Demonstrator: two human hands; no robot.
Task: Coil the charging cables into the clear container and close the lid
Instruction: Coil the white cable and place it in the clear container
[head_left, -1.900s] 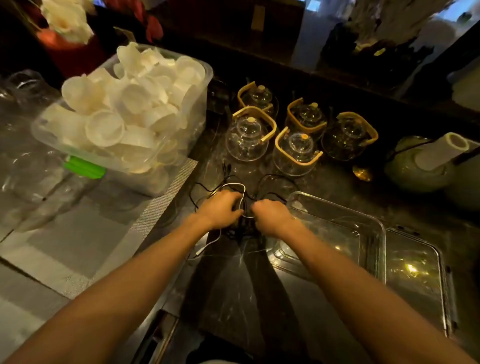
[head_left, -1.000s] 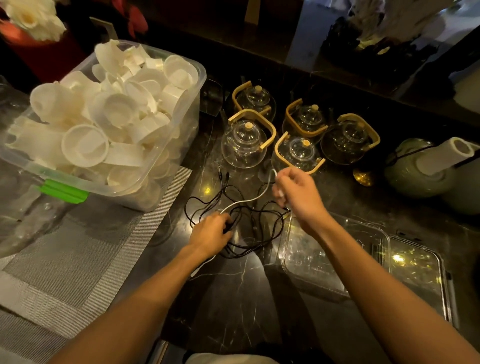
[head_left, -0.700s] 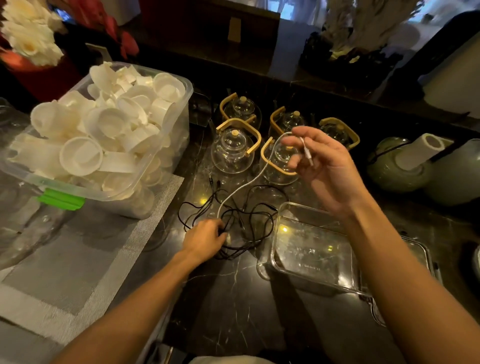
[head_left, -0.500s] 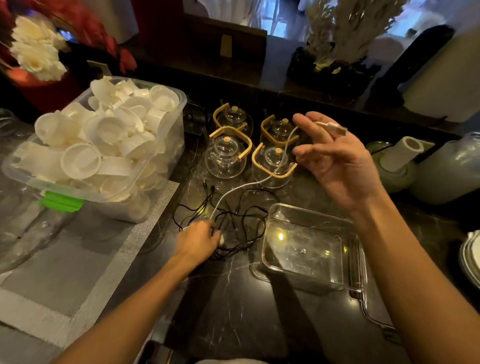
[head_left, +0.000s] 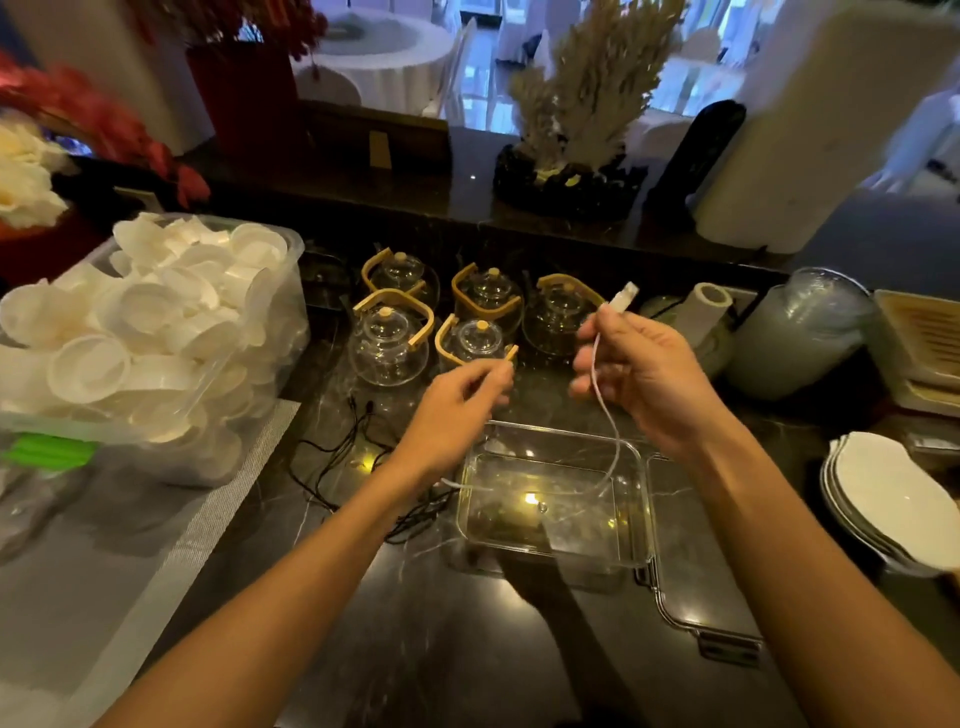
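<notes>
Head view, items on a dark marble worktop (head_left: 441, 649):

1. Right hand (head_left: 644, 379), raised above the worktop, fingers curled round a white charging cable (head_left: 605, 410) near its plug end; the white plug (head_left: 623, 297) sticks up past the fingertips. From the hand the cable hangs down into the clear container (head_left: 641, 499) and runs left across it toward the left wrist.
2. Left hand (head_left: 452, 415), raised just left of the right, fingertips drawn together as if pinching; what it holds, if anything, cannot be made out.
3. Clear container, open, on the worktop below both hands.
4. Lid (head_left: 691, 623), lying beside the container on its right, touching it.
5. Black charging cables (head_left: 343, 457), loose tangle on the worktop left of the container, partly under the left forearm.
6. Five glass teapots (head_left: 389, 343) with wooden handles, grouped behind the hands.
7. Large plastic tub (head_left: 260, 374) heaped with white cups, far left, on a grey mat (head_left: 156, 545).
8. Stack of white plates (head_left: 893, 499), far right
</notes>
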